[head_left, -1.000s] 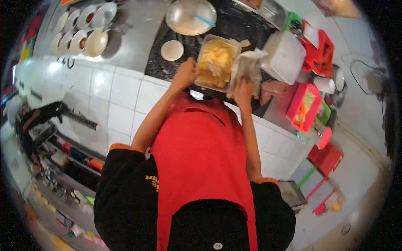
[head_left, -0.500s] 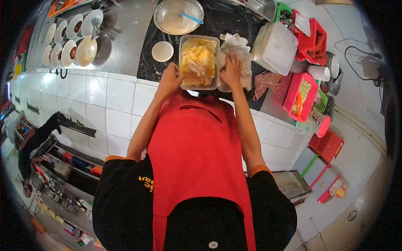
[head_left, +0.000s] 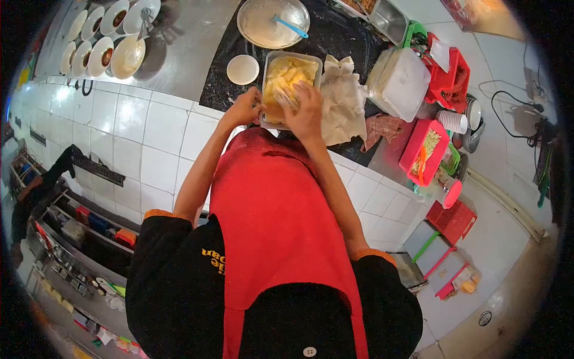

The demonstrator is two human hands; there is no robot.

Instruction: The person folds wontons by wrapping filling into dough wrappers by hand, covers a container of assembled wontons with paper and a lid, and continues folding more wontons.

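White bowl (head_left: 243, 70), paper (head_left: 344, 105) flank tub (head_left: 318, 63); left grip (head_left: 244, 108) beside it, right grip (head_left: 306, 113) over food (head_left: 290, 70); holds unclear.

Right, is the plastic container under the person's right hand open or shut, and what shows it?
Open: no lid covers the plastic container, its yellow contents show, and the right hand reaches over them.

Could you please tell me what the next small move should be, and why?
I would suggest the right hand gently gather and lift some of the yellow food: its fingers are right over the pile inside the container, while the left hand is at the container's left side, where it could probably steady it.
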